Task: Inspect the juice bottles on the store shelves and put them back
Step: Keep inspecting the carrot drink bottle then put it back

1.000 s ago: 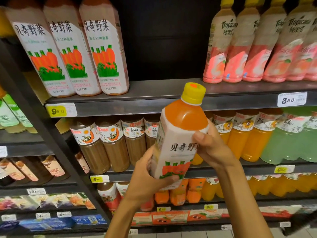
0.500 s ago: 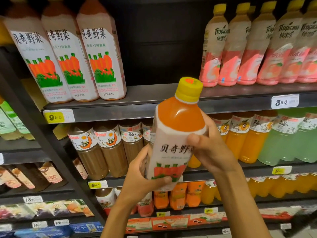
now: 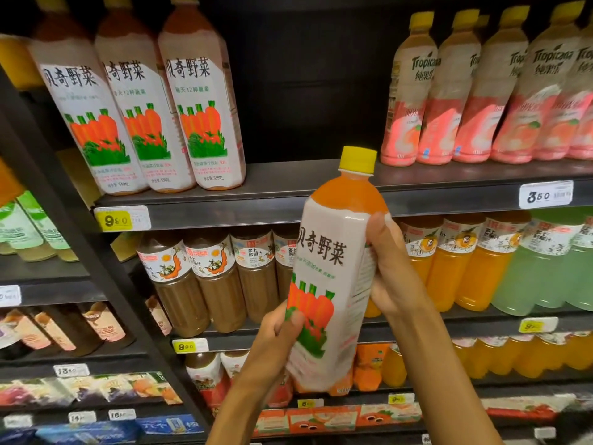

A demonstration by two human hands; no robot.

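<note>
Right now I am mid-inspection: my left hand (image 3: 276, 335) and right hand (image 3: 390, 268) both clasp the carrot juice bottle (image 3: 330, 284) below the top shelf (image 3: 288, 187); next, lift it into the gap there.

We saw two bare forearms and a left hand (image 3: 276, 335) and right hand (image 3: 388, 271) without sleeves, gloves, rings, watch or bands; the fingers (image 3: 380, 224) had short, plain nails.
</note>
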